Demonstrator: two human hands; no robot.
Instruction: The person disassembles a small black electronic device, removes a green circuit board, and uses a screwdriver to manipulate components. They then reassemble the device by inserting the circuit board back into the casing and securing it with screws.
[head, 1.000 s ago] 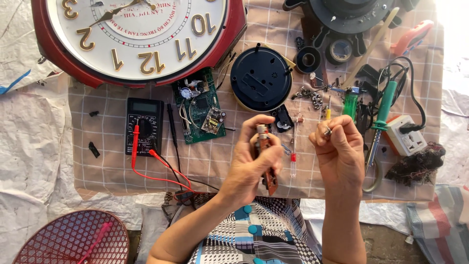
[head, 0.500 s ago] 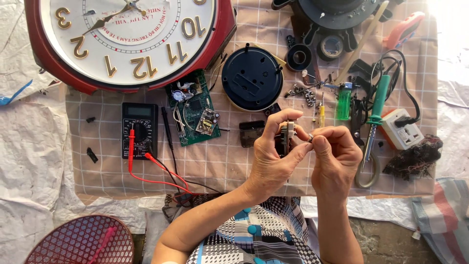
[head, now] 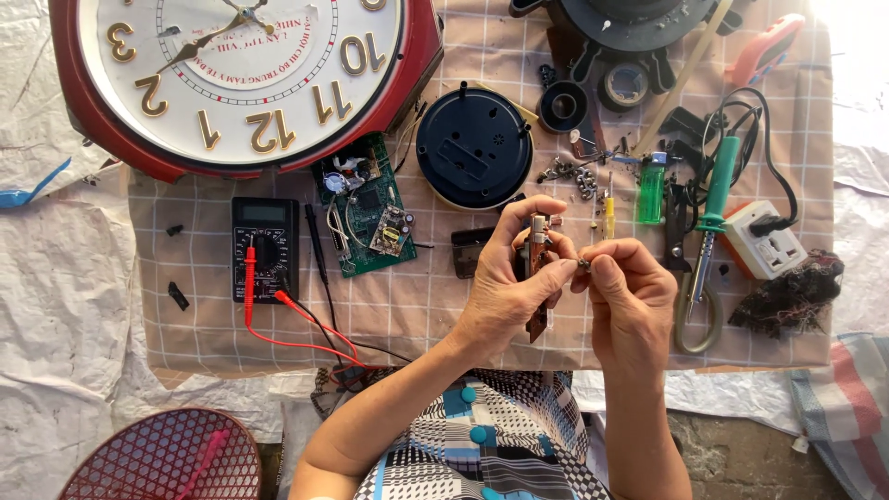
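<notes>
My left hand [head: 507, 294] grips a small brown circuit strip [head: 535, 278] upright, with a metal part at its top end. My right hand [head: 628, 301] pinches a tiny metal piece [head: 584, 263] right beside the strip's upper end; fingertips of both hands nearly touch. Both hands hover over a beige checked cloth [head: 417, 306]. Just beyond the hands lies a round black clock back [head: 474, 159] and a small dark block [head: 469, 252].
A big red-rimmed wall clock [head: 241, 74] lies far left. Black multimeter [head: 264, 248] with red leads, green circuit board [head: 366, 204], green soldering iron [head: 711, 208], white socket adapter [head: 764, 239], green lighter [head: 651, 188], tape rolls [head: 563, 104], loose screws [head: 574, 171]. Red mesh basket [head: 162, 458] at lower left.
Both hands have risen and come together; the left hand turned the strip upright and the right hand's fingertips closed in on its top end.
</notes>
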